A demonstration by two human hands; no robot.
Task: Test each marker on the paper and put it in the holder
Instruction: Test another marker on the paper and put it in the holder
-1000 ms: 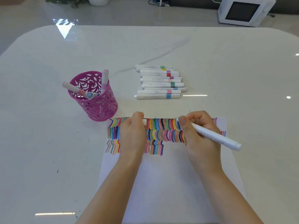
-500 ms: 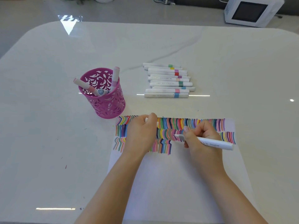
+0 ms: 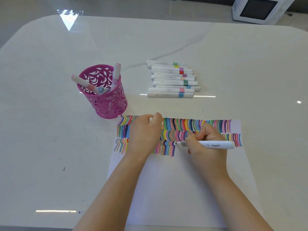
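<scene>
a: nearest us, what's going on with the paper (image 3: 175, 189)?

b: its near half is blank. the right hand (image 3: 206, 144) is curled around a white marker (image 3: 216, 145), barrel lying almost flat, tip pointing left at the end of the third row of strokes, right beside the last dark stroke. so this is the testing step.

a: and the left hand (image 3: 145, 132)?

b: fisted on the sheet over the coloured rows, with a small white piece poking out at the thumb. probably the cap, though i can't tell for sure.

a: what next, then?

b: i'd say draw a short stroke, recap, then carry the marker up and left to the pink holder (image 3: 106, 99), which stands just off the paper's far left corner with a few markers already in it.

a: much left?

b: plenty. a row of untested markers (image 3: 171, 79) lies farther back on the table (image 3: 50, 147).
</scene>
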